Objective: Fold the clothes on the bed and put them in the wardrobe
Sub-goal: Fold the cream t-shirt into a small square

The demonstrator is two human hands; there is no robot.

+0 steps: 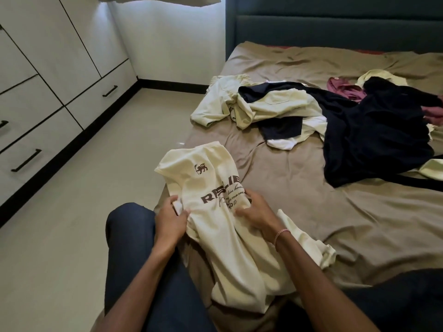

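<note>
- A cream printed T-shirt (215, 178) is being held at the near left corner of the bed (311, 212). Its lower part is lying bunched across the person's lap.
- The left hand (171, 219) is holding the shirt's left edge, with its fingers (183, 213) pinching a fold of cloth.
- The right hand (257, 212) is gripping the shirt just beside the dark lettering, with its fingers curled into the fabric. A pink wristband (281, 236) is being worn on that wrist.
- The step in hand is judged to be the straightening of this shirt before its first fold.
- This is likely to go best if the cloth is being drawn taut between the two hands and the bunched lower part is being shaken loose. The shirt could then be laid flat on the bare sheet to the right before the sleeves are turned in.
- The remaining clothes (359, 121) are lying in a loose heap at the far right of the bed, well apart from the shirt.
- The wardrobe (48, 80) is standing at the left, across the floor, with every door and drawer in view closed.
- The lettering is being broken up by creases and cannot be read whole.
- The shirt's hem is being hidden by the forearms and lap, and the right fingertips are being buried in cloth.
- The heap is being cut off at the right edge of the view. Its pale, dark and reddish garments are tangled, so their number cannot be told.
</note>
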